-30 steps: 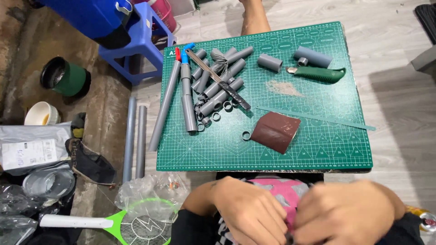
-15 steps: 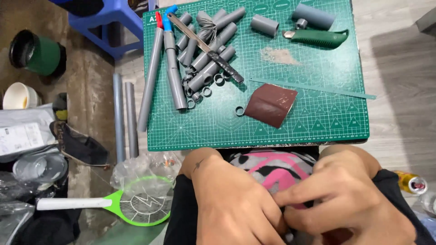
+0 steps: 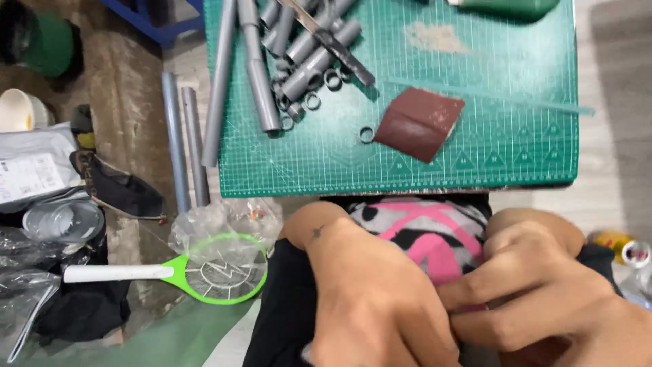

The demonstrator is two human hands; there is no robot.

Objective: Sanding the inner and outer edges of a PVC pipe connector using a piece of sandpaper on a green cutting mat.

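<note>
Pinching together at my lap, my left hand (image 3: 380, 306) and right hand (image 3: 543, 292) closed on the pink patterned cloth (image 3: 435, 234) between their fingertips; sandpaper (image 3: 418, 124) and grey pipes (image 3: 305, 58) lay beyond, parked on the cutting mat (image 3: 516, 156).

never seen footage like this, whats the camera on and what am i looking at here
The camera is worn on a person's head and looks down at their own two bare hands; no machine is involved. The left hand and right hand meet low in the picture, fingers pressed together over a pink, black and grey patterned cloth in the lap. What they pinch is hidden. Beyond lies a green cutting mat with grey pipes, small grey rings, a brown sheet of sandpaper and some pale dust. To the left on the floor lie two more pipes, a green racket-shaped swatter and plastic bags.
</note>
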